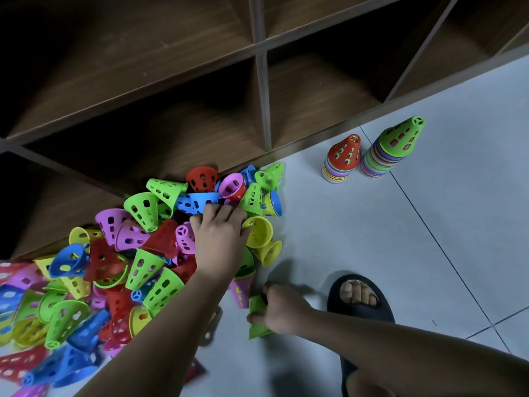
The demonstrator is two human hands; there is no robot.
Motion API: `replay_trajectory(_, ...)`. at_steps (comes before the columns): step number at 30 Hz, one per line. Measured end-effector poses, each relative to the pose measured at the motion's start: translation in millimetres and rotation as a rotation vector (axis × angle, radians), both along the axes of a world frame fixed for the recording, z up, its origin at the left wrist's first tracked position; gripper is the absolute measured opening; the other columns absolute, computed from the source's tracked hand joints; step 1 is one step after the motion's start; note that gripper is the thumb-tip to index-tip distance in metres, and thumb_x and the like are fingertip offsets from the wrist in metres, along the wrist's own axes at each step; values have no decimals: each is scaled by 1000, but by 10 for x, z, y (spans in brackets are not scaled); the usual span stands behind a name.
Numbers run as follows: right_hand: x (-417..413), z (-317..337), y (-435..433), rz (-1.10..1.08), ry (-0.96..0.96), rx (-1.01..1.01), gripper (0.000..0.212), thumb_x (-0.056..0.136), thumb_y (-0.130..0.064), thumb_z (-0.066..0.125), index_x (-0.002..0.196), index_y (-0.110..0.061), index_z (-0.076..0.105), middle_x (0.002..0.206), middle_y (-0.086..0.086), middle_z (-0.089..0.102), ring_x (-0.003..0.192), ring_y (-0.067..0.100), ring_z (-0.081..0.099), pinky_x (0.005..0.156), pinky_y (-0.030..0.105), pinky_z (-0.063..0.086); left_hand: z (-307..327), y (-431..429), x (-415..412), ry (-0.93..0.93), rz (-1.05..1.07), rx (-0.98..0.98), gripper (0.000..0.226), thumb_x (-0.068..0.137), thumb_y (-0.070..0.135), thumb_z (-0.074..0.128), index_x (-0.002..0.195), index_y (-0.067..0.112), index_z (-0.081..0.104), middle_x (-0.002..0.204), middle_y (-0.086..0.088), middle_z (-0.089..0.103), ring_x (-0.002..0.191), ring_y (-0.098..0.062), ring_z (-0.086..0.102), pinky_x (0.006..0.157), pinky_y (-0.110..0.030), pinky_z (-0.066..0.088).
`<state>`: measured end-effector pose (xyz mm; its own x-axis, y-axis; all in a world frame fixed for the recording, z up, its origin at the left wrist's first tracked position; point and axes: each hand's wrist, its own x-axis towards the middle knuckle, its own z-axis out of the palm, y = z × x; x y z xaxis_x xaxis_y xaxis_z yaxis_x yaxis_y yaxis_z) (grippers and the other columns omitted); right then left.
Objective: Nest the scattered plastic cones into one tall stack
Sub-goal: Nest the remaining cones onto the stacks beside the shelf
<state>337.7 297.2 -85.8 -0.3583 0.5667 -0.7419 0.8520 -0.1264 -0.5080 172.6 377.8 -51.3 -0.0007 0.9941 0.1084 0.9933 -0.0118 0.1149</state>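
The loose cones [137, 253] lie in a heap on the tiled floor [372, 239], pushed up against the foot of a wooden shelf unit [262, 67]; they are green, blue, red, pink and yellow, all pierced with small holes, tipped every way and lying over one another. Two nested stacks stand upright on the floor well apart from the heap, to its right and near the shelf front; the red-topped stack [340, 161] is the shorter, and the green-topped stack [392, 150] stands just beside it, taller, with striped rims of many colours showing below its top cone. The left hand [220, 236] lies palm down on the heap's right side, its fingertips on a blue cone [200, 199] among the others; whether the fingers have closed on a cone cannot be told. The right hand [282, 309] is low over the floor at the heap's near edge, its fingers curled round a green cone [257, 330]; that cone is blurred. A foot in a dark slipper [369, 313] rests on the floor just right of that hand.
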Motion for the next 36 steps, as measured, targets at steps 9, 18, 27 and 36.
replay_trajectory(9,363,494,699,-300,211,129,33,79,-49,79,81,-28,55,71,-10,59,62,4,53,56,23,41,185,99,46,-52,-23,97,11,89,28,76,83,23,69,78,7,66,98,-28,59,82,-44,34)
replay_trajectory(18,868,968,1270,-571,421,450,24,84,-39,80,93,-23,64,83,-3,70,75,15,62,71,36,52,551,257,141,-376,91,100,7,96,27,78,98,27,72,77,11,72,92,-24,63,94,-40,32)
replay_trajectory(27,1498,1088,1985,-715,294,955,32,91,-41,80,116,-30,63,103,-11,65,99,16,61,80,24,48,835,571,467,-794,277,9,5,97,31,78,101,32,76,93,21,76,88,4,71,85,-34,60)
replay_trajectory(36,1622,923,2181,-673,201,975,39,92,-38,77,125,-22,64,122,-7,66,110,19,58,98,46,49,888,810,755,-1026,350,-60,4,96,28,79,95,26,76,88,13,80,76,-3,74,68,-29,56)
